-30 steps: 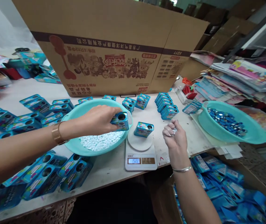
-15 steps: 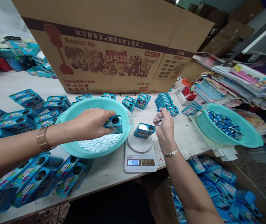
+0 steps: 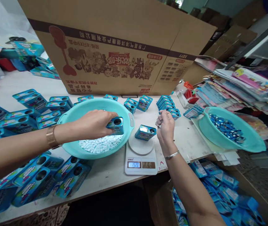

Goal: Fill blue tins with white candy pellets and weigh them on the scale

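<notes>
My left hand (image 3: pixel 93 124) grips a small blue tin (image 3: pixel 116 125) with a round hole in its face, held over the teal basin (image 3: pixel 77 111) of small white tablets (image 3: pixel 100 145). A second blue tin (image 3: pixel 145 132) stands on the white kitchen scale (image 3: pixel 141 157), whose display reads 152.0. My right hand (image 3: pixel 165 127) hovers just right of that tin, fingers curled with something small and pale pinched at the fingertips; what it is cannot be made out.
Many blue tins (image 3: pixel 28 116) lie at the left and front left. Stacks of tins (image 3: pixel 167 104) sit behind the scale. A second teal basin (image 3: pixel 235 130) of blue pieces is at right. A large cardboard box (image 3: pixel 115 47) stands behind. Paper sheets (image 3: pixel 237 84) are piled at far right.
My right hand rose from beside the scale toward the tin on it, then held almost still. My left hand with its tin lowered slightly over the basin.
</notes>
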{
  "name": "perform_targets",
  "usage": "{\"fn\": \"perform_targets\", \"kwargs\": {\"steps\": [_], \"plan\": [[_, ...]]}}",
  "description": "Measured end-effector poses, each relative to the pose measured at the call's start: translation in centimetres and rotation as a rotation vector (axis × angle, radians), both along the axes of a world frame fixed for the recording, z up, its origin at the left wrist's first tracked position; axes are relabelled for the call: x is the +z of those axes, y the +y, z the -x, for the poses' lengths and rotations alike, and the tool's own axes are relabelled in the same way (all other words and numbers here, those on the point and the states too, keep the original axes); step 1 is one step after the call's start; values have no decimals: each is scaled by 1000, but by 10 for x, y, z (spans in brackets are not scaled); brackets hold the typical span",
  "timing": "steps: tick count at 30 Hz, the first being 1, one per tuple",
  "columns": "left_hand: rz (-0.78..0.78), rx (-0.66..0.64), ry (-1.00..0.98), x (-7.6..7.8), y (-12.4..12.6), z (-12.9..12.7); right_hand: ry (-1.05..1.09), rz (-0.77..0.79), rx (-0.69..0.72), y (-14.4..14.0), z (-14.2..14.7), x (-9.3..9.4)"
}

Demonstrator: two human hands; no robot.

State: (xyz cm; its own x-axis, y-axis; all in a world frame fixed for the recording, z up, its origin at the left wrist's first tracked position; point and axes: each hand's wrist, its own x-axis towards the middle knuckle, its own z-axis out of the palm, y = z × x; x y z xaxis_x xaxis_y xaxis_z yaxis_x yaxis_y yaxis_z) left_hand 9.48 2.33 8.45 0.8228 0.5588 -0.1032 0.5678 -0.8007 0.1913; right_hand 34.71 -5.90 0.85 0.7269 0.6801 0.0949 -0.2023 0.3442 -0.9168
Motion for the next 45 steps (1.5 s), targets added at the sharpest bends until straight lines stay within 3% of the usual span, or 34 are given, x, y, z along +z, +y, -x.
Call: {"fn": "perform_targets", "kwargs": {"steps": [8, 13, 20, 26, 33, 40, 45], "plan": [[14, -4, 15, 0, -2, -3, 57, -19, 15, -1, 0, -1], [16, -5, 35, 2, -3, -5, 247, -13, 27, -2, -9, 2], [-40, -10, -51, 11, 0, -4, 448, -28, 150, -50, -45, 3], [-78, -69, -128, 23, -16, -23, 579, -59, 106, -113, -41, -32], [-9, -156, -104, 18, -37, -41, 628, -44, 15, -155, -35, -79], [57, -219, -26, 13, -51, -58, 544, 27, 5, -148, -34, -73], [-116, -395, -62, -13, -48, -91, 323, 98, 13, -123, -22, -59]]}}
